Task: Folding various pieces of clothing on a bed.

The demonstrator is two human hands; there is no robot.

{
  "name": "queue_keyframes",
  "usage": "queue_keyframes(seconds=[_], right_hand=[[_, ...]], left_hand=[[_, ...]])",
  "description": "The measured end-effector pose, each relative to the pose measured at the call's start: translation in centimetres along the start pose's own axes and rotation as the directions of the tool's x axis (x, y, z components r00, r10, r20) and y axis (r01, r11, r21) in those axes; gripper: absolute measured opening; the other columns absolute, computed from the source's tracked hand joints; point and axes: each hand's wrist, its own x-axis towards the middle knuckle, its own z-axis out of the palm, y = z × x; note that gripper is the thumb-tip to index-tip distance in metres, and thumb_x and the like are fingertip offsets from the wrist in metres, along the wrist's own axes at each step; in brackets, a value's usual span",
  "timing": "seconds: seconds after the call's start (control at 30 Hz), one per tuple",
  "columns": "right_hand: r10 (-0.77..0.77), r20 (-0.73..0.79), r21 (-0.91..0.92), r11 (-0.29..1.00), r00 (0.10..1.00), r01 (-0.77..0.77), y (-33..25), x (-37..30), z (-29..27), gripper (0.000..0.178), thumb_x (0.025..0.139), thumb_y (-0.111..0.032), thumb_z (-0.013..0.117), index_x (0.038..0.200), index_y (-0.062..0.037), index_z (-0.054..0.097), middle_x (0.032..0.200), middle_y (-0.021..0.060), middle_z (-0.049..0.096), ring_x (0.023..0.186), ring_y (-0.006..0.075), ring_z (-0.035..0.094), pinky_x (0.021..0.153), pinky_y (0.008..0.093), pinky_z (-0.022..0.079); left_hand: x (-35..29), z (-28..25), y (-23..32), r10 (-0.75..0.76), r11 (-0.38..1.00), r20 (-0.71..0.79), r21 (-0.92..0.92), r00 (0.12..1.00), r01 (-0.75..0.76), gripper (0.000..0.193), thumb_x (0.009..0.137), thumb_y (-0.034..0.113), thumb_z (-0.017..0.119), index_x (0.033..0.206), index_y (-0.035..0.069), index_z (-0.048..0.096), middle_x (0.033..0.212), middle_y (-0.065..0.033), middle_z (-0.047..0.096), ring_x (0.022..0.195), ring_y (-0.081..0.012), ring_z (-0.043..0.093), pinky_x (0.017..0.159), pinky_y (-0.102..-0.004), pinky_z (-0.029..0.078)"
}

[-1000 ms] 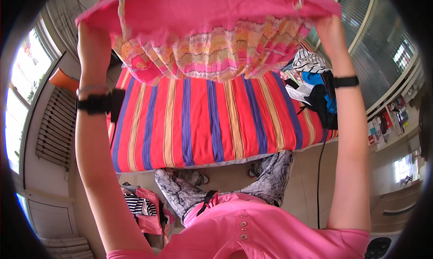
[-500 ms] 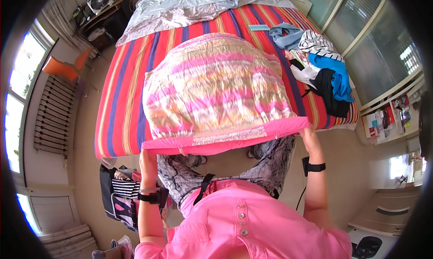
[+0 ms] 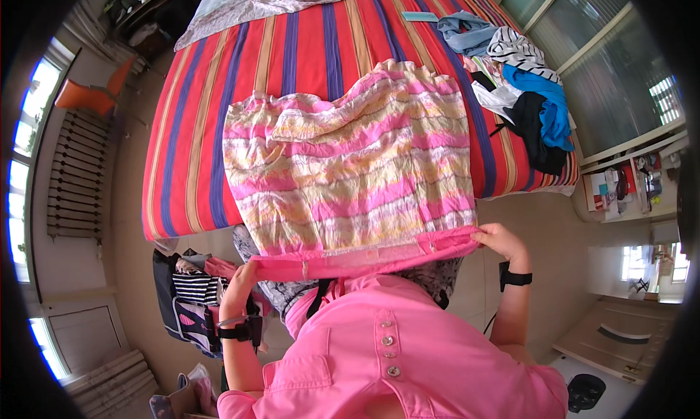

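A patterned skirt [image 3: 357, 171] in pink, yellow and white bands, with a plain pink waistband, is stretched between my two hands. My left hand [image 3: 238, 284] is closed on the waistband's left end, and my right hand [image 3: 503, 242] pinches its right end. The waistband hangs in front of my body, just off the bed's near edge. Beyond it, the skirt's far part rests on the striped bedspread [image 3: 197, 127], with a fold across its upper left and a ruffled far hem.
Clothes in a pile [image 3: 536, 102], blue, black, white and striped, lie on the bed's right side near a light blue flat item [image 3: 419, 16]. A dark bag holding clothes [image 3: 191, 299] stands on the floor at left. An orange chair [image 3: 95, 91] is by the window.
Both hands have drawn the waistband toward my body. The skirt, billowed up before, has sunk flat onto the bed, and its far hem has folded over at the left.
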Motion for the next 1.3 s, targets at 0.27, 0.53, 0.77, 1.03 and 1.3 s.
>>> queue_keyframes(seconds=[0.27, 0.53, 0.77, 1.03, 1.3], right_hand=[[-0.298, 0.02, -0.093, 0.95, 0.954, 0.298, -6.8, 8.2, -3.3, 0.026, 0.094, -0.022, 0.055, 0.107, -0.0008, 0.063, 0.096, 0.0, 0.065, 0.084, 0.0089, 0.057, 0.076, 0.0262, 0.047], [-0.561, -0.457, 0.317, 0.622, 0.69, 0.716, -32.1, 16.2, -11.1, 0.035, 0.098, -0.031, 0.043, 0.12, -0.007, 0.055, 0.11, 0.0053, 0.065, 0.095, 0.0181, 0.063, 0.082, 0.0333, 0.05], [-0.898, -0.219, 0.678, 0.141, 0.382, 0.721, -38.4, 6.6, -19.7, 0.037, 0.098, -0.028, 0.039, 0.121, -0.0029, 0.053, 0.119, 0.0142, 0.059, 0.108, 0.0242, 0.057, 0.096, 0.0407, 0.045], [-0.771, -0.521, -0.191, 0.525, 0.367, 0.83, -26.8, -2.0, -6.9, 0.033, 0.094, -0.022, 0.055, 0.118, 0.0007, 0.057, 0.11, 0.0041, 0.062, 0.101, 0.0106, 0.056, 0.089, 0.0266, 0.044], [-0.518, -0.339, 0.089, 0.813, 0.785, 0.575, -11.2, 1.4, -2.8, 0.024, 0.091, -0.016, 0.06, 0.11, -0.0009, 0.06, 0.098, -0.0003, 0.062, 0.09, 0.0074, 0.056, 0.082, 0.0226, 0.044]], left_hand=[[7.4, 0.0, 9.5, -0.047, 0.973, 0.183, 0.232, 0.982, 0.004, 0.031, 0.096, 0.019, 0.044, 0.113, -0.001, 0.061, 0.104, -0.0031, 0.065, 0.099, -0.0162, 0.058, 0.091, -0.0316, 0.043], [21.1, -6.8, 34.6, 0.684, 0.542, -0.201, -0.503, 0.701, -0.673, 0.032, 0.098, 0.027, 0.039, 0.107, 0.002, 0.056, 0.104, -0.012, 0.062, 0.095, -0.0238, 0.061, 0.087, -0.0422, 0.051], [10.1, -6.3, 44.9, 0.887, 0.268, -0.237, -0.433, 0.396, -0.86, 0.03, 0.095, 0.017, 0.037, 0.106, -0.003, 0.057, 0.109, -0.0157, 0.061, 0.1, -0.0289, 0.058, 0.089, -0.0411, 0.048], [6.0, -7.6, 29.4, 0.784, 0.298, -0.126, -0.783, 0.608, -0.547, 0.029, 0.096, 0.018, 0.041, 0.115, -0.001, 0.055, 0.115, -0.0096, 0.059, 0.105, -0.0189, 0.056, 0.093, -0.0334, 0.043], [6.1, -4.3, 9.6, 0.685, 0.505, 0.141, -0.799, 0.714, -0.327, 0.035, 0.099, 0.024, 0.037, 0.114, -0.002, 0.055, 0.115, -0.0113, 0.06, 0.108, -0.0189, 0.056, 0.095, -0.0352, 0.042]])
